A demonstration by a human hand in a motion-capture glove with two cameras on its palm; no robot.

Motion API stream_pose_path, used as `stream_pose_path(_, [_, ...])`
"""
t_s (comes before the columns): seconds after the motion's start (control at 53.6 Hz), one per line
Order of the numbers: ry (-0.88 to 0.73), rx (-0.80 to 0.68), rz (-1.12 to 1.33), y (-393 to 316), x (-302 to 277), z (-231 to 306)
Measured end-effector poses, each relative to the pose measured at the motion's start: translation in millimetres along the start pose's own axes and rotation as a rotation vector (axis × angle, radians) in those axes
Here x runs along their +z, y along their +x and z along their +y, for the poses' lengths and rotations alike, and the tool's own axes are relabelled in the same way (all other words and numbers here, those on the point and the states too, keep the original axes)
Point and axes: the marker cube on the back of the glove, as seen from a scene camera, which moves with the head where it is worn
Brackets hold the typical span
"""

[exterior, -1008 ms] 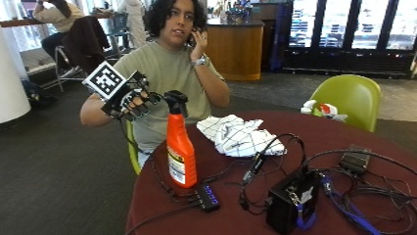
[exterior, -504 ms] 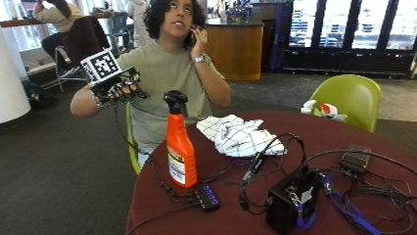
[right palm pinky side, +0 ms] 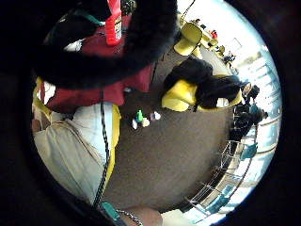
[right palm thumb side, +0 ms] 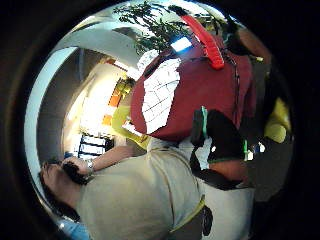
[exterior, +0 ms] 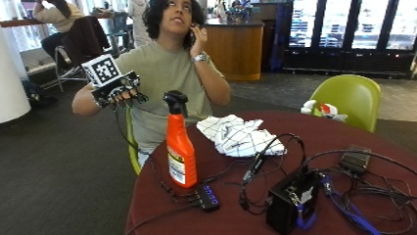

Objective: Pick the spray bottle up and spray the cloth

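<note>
So the round dark-red table (exterior: 365, 142) is pretty cluttered on the side away from the person. There's a black box-shaped device (exterior: 291, 203) standing near the front edge with a tangle of black cables (exterior: 352, 166) looping all over that half, plus a blue strap (exterior: 348, 210) trailing through it. A small black USB hub (exterior: 207, 197) lies just beside the base of the tall orange plastic spray bottle with the black trigger head (exterior: 179, 149), and cables run right past the bottle's foot, so that spot is kinda busy.

The bottle stands upright near the table edge closest to the person. The crumpled white cloth with a thin dark grid pattern (exterior: 240, 136) lies on the table a bit further in, near the bottle but not touching it; one black cable crosses over its edge.

A lime-green chair (exterior: 348, 98) sits at the far side of the table with a small white and red thing (exterior: 320, 109) in front of it; can't tell what that is. The floor on the person's side is open dark carpet.

The gloved right hand (exterior: 118, 93) is up in the air off the table's edge, about level with the bottle's trigger head and apart from it, forearm raised, elbow bent. Fingers hang down loosely curled, holding nothing. The bare left hand (exterior: 197, 36) is up by the person's head.
</note>
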Motion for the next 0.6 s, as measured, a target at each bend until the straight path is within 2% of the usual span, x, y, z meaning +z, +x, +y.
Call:
stream_pose_path(0.373, [0.035,-0.063,-0.080,-0.7,11.0,-34.9])
stream_pose_path(0.597, [0.088,-0.034,-0.254,-5.7,18.2,-89.8])
